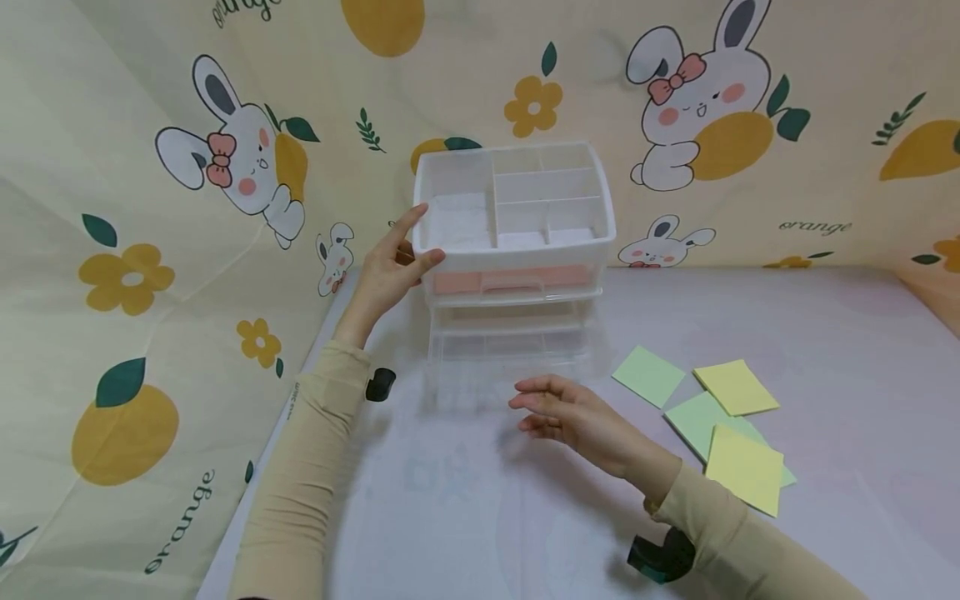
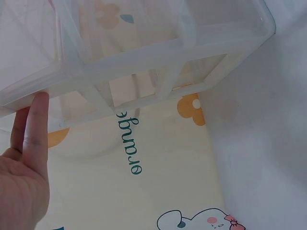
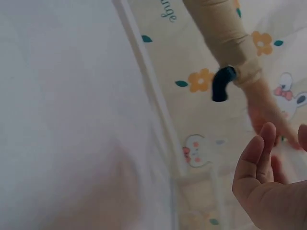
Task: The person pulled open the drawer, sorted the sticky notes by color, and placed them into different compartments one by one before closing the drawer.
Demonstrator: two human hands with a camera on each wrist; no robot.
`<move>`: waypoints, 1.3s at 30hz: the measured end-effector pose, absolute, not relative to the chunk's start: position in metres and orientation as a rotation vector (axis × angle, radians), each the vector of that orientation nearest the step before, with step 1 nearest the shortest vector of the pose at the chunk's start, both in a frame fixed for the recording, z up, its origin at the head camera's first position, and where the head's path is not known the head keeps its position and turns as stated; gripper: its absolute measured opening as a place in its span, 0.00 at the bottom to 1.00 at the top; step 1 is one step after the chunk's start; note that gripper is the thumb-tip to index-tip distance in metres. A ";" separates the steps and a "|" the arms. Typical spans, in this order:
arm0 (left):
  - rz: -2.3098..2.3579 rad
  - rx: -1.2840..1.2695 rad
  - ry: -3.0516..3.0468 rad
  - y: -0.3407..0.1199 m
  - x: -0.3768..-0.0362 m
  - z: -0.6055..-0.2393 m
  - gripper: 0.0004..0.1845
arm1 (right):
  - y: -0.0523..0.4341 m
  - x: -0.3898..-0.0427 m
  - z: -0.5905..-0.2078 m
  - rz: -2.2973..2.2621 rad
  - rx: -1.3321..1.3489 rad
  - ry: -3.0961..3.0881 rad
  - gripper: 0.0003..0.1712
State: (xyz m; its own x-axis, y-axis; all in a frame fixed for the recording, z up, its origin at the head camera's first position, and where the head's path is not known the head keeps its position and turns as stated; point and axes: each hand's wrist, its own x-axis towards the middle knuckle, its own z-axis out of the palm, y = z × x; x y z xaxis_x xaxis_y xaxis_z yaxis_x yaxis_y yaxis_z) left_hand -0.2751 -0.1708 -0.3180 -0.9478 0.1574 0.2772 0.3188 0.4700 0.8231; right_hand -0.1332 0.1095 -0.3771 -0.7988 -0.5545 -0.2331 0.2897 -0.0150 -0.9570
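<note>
The left hand [image 1: 390,267] rests against the left side of a clear plastic organizer [image 1: 516,250], fingers straight, thumb on its front corner and forefinger up along the top tray's rim. The organizer stands on the bench [image 1: 480,500], just right of that hand, its lower drawer [image 1: 506,362] pulled forward. The right hand [image 1: 570,412] hovers just in front of that open drawer, fingers relaxed and spread, holding nothing. Sticky notes [image 1: 723,421] lie to its right. The cloth [image 1: 150,417] behind the left hand reads "orange".
</note>
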 end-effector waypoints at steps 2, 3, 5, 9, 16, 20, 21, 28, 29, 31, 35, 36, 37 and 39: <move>-1.474 -0.415 -2.554 -0.171 -0.276 -0.318 0.34 | 0.112 -0.133 -0.371 -1.859 -0.317 1.744 0.25; -1.470 -0.415 -2.555 -0.171 -0.276 -0.319 0.34 | 0.114 -0.132 -0.368 -1.853 -0.336 1.778 0.24; -1.463 -0.418 -2.555 -0.171 -0.276 -0.319 0.35 | 0.119 -0.133 -0.361 -1.845 -0.373 1.848 0.22; -1.456 -0.421 -2.555 -0.171 -0.277 -0.319 0.35 | 0.133 -0.137 -0.349 -1.843 -0.440 1.972 0.17; -1.455 -0.426 -2.557 -0.171 -0.277 -0.319 0.36 | 0.169 -0.154 -0.337 -1.912 -0.524 2.133 0.13; -1.461 -0.419 -2.562 -0.171 -0.277 -0.318 0.36 | 0.193 -0.168 -0.336 -1.951 -0.509 2.185 0.13; -1.463 -0.419 -2.561 -0.171 -0.276 -0.318 0.37 | 0.199 -0.170 -0.337 -1.946 -0.497 2.198 0.13; -1.466 -0.431 -2.550 -0.171 -0.276 -0.317 0.37 | 0.228 -0.184 -0.347 -1.761 -0.384 2.365 0.16; -1.466 -0.433 -2.547 -0.171 -0.276 -0.317 0.36 | 0.231 -0.186 -0.349 -1.732 -0.364 2.389 0.16; -1.468 -0.433 -2.544 -0.171 -0.276 -0.317 0.36 | 0.237 -0.190 -0.353 -1.674 -0.325 2.432 0.16; -1.471 -0.436 -2.543 -0.171 -0.276 -0.318 0.36 | 0.249 -0.197 -0.364 -1.580 -0.258 2.464 0.20; -1.470 -0.437 -2.544 -0.171 -0.276 -0.318 0.36 | 0.252 -0.199 -0.367 -1.553 -0.247 2.469 0.22; -1.470 -0.437 -2.546 -0.171 -0.276 -0.318 0.36 | 0.255 -0.200 -0.370 -1.524 -0.236 2.471 0.24; -1.466 -0.433 -2.552 -0.171 -0.277 -0.318 0.35 | 0.260 -0.203 -0.376 -1.456 -0.225 2.482 0.28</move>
State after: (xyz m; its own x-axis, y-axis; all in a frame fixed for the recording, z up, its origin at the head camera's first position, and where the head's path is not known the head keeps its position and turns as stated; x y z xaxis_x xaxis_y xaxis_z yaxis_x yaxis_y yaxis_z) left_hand -0.2767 -0.1714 -0.3183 -0.9439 0.1663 0.2852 0.3302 0.4757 0.8153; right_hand -0.2032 0.2603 -0.3764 -0.9556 -0.2592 -0.1402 -0.0041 0.4872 -0.8733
